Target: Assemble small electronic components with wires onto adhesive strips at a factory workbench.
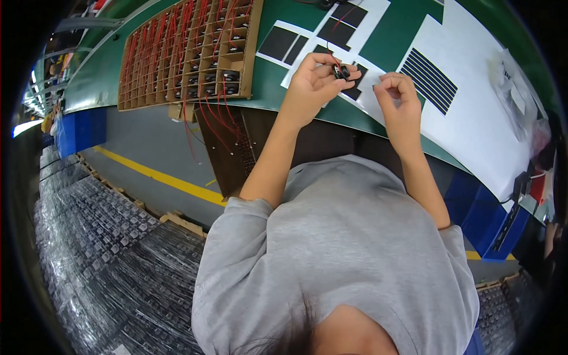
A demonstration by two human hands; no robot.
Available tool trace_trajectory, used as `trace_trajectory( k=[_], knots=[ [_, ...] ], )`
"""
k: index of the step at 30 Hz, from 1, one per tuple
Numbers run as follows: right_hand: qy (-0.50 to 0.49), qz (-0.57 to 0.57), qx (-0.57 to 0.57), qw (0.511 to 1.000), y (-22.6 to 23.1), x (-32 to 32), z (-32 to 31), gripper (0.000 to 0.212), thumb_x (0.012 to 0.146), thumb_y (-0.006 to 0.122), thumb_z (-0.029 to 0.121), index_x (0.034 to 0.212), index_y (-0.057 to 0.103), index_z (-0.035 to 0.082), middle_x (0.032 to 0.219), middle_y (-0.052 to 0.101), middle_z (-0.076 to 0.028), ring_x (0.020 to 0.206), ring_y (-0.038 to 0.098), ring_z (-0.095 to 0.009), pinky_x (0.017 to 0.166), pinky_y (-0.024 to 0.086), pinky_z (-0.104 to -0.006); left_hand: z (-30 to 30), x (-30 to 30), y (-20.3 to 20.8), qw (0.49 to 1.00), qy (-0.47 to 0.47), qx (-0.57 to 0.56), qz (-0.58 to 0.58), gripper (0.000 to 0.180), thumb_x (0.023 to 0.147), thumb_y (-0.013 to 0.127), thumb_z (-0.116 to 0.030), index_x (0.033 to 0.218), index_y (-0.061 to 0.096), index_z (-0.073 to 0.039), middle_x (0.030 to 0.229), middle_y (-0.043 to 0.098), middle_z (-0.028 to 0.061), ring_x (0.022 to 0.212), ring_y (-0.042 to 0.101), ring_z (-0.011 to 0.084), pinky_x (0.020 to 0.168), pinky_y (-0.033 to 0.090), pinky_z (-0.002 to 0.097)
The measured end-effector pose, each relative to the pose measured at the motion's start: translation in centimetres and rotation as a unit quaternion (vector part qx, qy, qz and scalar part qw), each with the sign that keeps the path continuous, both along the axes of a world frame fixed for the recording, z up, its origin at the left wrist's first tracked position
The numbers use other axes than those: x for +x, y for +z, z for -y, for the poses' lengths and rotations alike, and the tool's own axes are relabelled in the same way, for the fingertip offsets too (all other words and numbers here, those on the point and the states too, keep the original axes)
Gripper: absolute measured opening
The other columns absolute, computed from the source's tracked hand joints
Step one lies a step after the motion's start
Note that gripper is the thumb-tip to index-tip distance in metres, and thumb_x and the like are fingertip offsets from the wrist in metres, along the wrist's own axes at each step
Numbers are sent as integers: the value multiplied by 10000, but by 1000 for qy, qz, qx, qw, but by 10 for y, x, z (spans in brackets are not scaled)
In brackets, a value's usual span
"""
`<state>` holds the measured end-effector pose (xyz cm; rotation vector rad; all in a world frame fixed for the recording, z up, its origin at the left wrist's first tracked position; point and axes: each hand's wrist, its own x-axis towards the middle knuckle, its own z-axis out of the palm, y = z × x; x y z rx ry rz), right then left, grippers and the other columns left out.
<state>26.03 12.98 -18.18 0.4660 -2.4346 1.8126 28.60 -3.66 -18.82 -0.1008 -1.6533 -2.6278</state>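
A small round black part with red and black wires, looking like a small speaker, is held in the fingers of my left hand above the table. My right hand is a short way to the right, its thumb and forefinger brought together in a pinch. Whatever may be between those fingertips is too small to make out. Beneath and beyond my hands lie white sheets with black rectangular pads. Right of my right hand, a white sheet carries a row of narrow black strips.
A cardboard box with dividers stands at the left, its cells holding black parts with red wires, some hanging over the front. Plastic bags lie at the far right of the green table. Wrapped stacks stand behind me on the left.
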Motion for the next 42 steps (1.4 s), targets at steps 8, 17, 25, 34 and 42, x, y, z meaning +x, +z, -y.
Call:
trace_trajectory(
  k=[8, 17, 25, 34, 42],
  knots=[
    [118, 267, -301, 908, 34, 2, -8, 67, 778, 569, 92, 772, 582, 26, 1010, 540, -67, 815, 512, -110, 776, 384, -248, -19, 19, 25, 1000, -21, 5, -23, 326, 751, 513, 94, 986, 323, -28, 1064, 516, 201, 867, 593, 230, 783, 461, 299],
    [145, 360, -334, 859, 47, 12, -8, 106, 784, 544, 88, 795, 612, 7, 1016, 543, -92, 897, 498, -135, 809, 372, -265, -29, 31, 24, 997, -19, -36, -66, 329, 748, 563, 71, 1012, 379, 4, 1037, 524, 139, 963, 537, 179, 814, 430, 276],
    [152, 370, -337, 852, 45, 15, -11, 116, 775, 555, 89, 820, 618, 3, 984, 561, -83, 870, 493, -124, 800, 361, -257, -29, 37, 26, 996, -32, -68, -47, 308, 762, 557, 58, 1005, 373, 11, 1018, 520, 136, 935, 544, 161, 785, 437, 260],
    [159, 352, -336, 859, 41, 18, -5, 92, 781, 555, 85, 793, 602, 7, 1002, 561, -91, 880, 494, -126, 808, 366, -256, -28, 43, 25, 994, -2, -89, -62, 310, 765, 558, 48, 1012, 373, 12, 1028, 521, 138, 936, 540, 152, 799, 438, 264],
    [171, 325, -350, 862, 30, 20, 0, 60, 815, 517, 42, 765, 492, 65, 1039, 514, -68, 904, 494, -124, 836, 375, -255, -25, 46, 21, 968, 49, -236, -71, 348, 746, 611, -10, 1027, 408, 30, 919, 568, 126, 795, 574, 130, 709, 480, 256]
  ],
)
